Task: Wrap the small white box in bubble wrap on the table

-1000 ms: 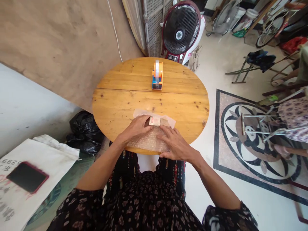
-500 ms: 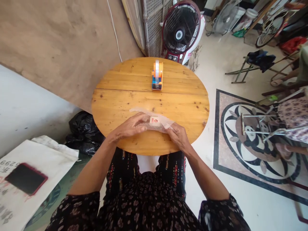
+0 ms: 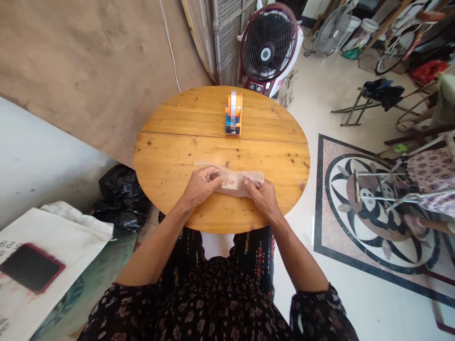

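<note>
A small white box [image 3: 229,182] with a faint red print lies within a translucent sheet of bubble wrap [image 3: 245,188], low over the near half of the round wooden table [image 3: 170,156]. My left hand [image 3: 204,185] grips the wrap at the left of the box, thumb and fingers closed on it. On the other side, my right hand [image 3: 261,193] pinches the wrap with its thumb on top. The box shows hazily through the plastic. An orange and blue tape dispenser [image 3: 233,113] with a roll of clear tape stands toward the table's far edge.
Behind the table is a dark red fan [image 3: 268,45]. Black plastic bags [image 3: 122,194] sit at the left, near a phone [image 3: 33,267] on a white sack [image 3: 83,225]. A person's patterned clothing [image 3: 432,168] and a folding stool [image 3: 362,102] are at the right.
My left hand has moved right, closer to the box, and closed on the wrap. The wrap now lies over the box, whose red print looks fainter. The right hand still grips its end.
</note>
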Action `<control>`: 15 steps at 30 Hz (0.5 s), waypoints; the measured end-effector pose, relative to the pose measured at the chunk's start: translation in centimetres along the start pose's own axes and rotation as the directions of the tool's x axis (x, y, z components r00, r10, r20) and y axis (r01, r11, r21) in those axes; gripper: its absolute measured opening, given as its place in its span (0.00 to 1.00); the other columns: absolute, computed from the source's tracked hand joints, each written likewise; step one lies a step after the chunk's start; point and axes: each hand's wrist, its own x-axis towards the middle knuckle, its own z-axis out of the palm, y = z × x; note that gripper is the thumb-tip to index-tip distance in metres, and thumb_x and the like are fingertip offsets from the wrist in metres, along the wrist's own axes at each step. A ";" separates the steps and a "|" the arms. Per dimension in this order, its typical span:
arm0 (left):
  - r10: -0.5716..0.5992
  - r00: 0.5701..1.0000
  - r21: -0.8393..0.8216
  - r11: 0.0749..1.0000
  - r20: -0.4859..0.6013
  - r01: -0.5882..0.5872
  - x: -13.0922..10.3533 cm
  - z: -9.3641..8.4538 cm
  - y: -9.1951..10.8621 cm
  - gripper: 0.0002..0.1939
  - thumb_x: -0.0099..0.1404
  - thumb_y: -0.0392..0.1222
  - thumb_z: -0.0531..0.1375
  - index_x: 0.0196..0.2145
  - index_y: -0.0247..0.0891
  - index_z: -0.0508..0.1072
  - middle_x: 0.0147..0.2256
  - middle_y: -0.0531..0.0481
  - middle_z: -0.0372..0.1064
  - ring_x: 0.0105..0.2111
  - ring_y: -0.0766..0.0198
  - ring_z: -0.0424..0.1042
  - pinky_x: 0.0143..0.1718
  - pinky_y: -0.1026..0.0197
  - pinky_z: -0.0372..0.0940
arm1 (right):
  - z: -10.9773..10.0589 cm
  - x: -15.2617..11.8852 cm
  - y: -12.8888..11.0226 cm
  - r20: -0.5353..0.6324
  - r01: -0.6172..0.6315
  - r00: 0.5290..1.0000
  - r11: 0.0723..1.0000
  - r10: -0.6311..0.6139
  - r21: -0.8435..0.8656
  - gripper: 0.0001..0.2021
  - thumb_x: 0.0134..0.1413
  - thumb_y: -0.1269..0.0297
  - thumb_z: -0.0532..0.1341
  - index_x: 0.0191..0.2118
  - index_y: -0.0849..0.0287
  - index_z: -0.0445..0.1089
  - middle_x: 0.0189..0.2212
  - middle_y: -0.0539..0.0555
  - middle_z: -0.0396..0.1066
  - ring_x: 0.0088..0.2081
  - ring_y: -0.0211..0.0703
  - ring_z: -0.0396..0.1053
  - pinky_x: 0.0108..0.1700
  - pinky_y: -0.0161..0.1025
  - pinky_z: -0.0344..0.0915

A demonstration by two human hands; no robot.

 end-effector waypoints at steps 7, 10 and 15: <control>0.007 1.000 0.064 0.998 -0.006 -0.006 0.8 0.2 0.0 0.07 0.57 0.41 0.58 0.28 0.35 0.72 0.28 0.52 0.69 0.28 0.66 0.66 0.29 0.65 0.62 | -1.0 0.3 -0.4 0.069 -0.092 0.993 0.996 0.092 -0.003 0.16 0.56 0.54 0.59 0.33 0.61 0.76 0.31 0.51 0.76 0.35 0.46 0.74 0.37 0.38 0.69; -0.021 1.000 0.109 0.994 0.017 0.019 0.9 0.2 0.0 0.06 0.56 0.42 0.58 0.27 0.36 0.71 0.25 0.54 0.66 0.25 0.68 0.63 0.25 0.66 0.58 | -1.8 0.5 -0.3 0.160 -0.058 0.983 0.982 0.087 -0.177 0.13 0.54 0.56 0.61 0.34 0.60 0.76 0.30 0.51 0.76 0.34 0.47 0.74 0.36 0.38 0.68; 0.006 0.999 0.158 0.987 0.038 -0.012 1.1 0.3 -0.3 0.07 0.57 0.42 0.58 0.28 0.36 0.72 0.24 0.54 0.66 0.25 0.68 0.63 0.26 0.66 0.57 | -2.1 0.6 -1.8 0.216 0.109 0.976 0.886 -0.010 -0.450 0.15 0.55 0.62 0.59 0.48 0.58 0.74 0.40 0.56 0.78 0.40 0.51 0.75 0.44 0.44 0.69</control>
